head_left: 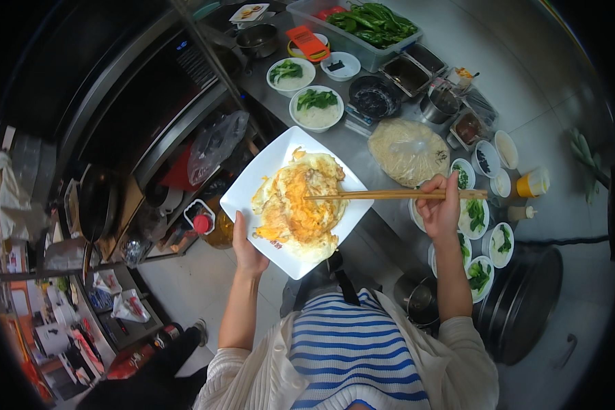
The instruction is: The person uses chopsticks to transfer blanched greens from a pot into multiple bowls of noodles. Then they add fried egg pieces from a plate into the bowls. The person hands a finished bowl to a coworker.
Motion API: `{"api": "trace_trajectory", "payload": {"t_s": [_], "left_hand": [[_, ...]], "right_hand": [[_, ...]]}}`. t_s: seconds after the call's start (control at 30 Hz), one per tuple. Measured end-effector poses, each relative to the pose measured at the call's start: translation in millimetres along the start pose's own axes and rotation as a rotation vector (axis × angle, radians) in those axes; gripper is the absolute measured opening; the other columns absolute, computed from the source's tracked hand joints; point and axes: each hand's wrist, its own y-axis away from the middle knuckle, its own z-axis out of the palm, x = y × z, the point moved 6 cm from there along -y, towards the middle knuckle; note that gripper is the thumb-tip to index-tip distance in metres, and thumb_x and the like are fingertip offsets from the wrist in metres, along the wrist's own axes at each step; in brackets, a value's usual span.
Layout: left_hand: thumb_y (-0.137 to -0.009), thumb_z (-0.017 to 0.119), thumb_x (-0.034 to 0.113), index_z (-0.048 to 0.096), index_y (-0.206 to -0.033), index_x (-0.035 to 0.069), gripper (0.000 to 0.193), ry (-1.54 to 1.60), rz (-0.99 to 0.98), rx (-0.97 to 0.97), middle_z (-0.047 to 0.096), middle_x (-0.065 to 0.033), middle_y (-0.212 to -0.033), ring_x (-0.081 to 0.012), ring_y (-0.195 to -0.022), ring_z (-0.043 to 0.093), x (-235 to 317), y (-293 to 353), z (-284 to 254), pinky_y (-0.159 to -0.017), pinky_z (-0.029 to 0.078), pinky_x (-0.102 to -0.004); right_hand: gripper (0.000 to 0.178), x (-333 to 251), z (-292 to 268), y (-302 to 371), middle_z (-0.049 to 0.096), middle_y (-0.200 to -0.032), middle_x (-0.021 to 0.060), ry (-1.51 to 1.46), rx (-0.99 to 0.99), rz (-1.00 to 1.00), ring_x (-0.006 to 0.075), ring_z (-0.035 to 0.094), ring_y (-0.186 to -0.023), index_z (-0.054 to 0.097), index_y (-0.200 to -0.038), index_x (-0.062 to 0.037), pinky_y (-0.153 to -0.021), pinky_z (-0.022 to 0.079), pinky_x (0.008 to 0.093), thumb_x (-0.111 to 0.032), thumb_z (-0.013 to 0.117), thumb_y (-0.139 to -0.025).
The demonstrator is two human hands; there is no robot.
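Note:
A square white plate rests in my left hand, which grips its lower left edge with the thumb showing; the other fingers are hidden beneath. Fried eggs with yellow yolk and browned white cover most of the plate. My right hand is closed round a pair of wooden chopsticks. The chopsticks point left, and their tips touch the eggs near the middle. Both hands are held up in front of my striped top, with the plate near the edge of the metal counter.
On the counter stand bowls of white noodles with greens, a bag of noodles and a bin of green peppers. More bowls crowd the right. A large dark pot stands lower right. Shelves with an oil jug are at left.

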Motion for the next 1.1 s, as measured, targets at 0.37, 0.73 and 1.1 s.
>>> {"api": "trace_trajectory", "payload": {"t_s": [0.37,0.73,1.1], "left_hand": [[-0.097,0.039,0.044,0.031,-0.137,0.002,0.059,0.027,-0.036,0.020,0.046,-0.0145,-0.133,-0.0269,-0.120,0.049,20,-141,-28,-0.102,0.039,-0.0390],[-0.096,0.035,0.049,0.034,-0.136,0.001,0.062,-0.067,-0.046,0.106,0.048,-0.0140,-0.133,-0.0270,-0.119,0.050,40,-225,-58,-0.100,0.040,-0.0392],[-0.097,0.037,0.047,0.035,-0.135,0.000,0.061,-0.074,0.037,0.205,0.048,-0.0145,-0.132,-0.0273,-0.119,0.049,64,-321,-83,-0.101,0.038,-0.0383]], "right_hand": [[0.044,46,60,-83,0.051,-0.065,0.0088,0.115,0.015,-0.342,0.0096,0.042,-0.049,0.050,-0.076,-0.0043,-0.042,0.029,0.0210,-0.037,0.034,-0.101],[0.040,107,72,-176,0.044,-0.062,0.0038,-0.093,0.172,-0.269,0.0091,0.035,-0.048,0.046,-0.074,-0.0085,-0.043,0.027,0.0235,-0.036,0.035,-0.101],[0.044,125,91,-319,0.044,-0.059,0.0036,-0.154,0.189,-0.402,0.0114,0.040,-0.048,0.047,-0.070,-0.0064,-0.044,0.030,0.0241,-0.039,0.042,-0.099]]}}
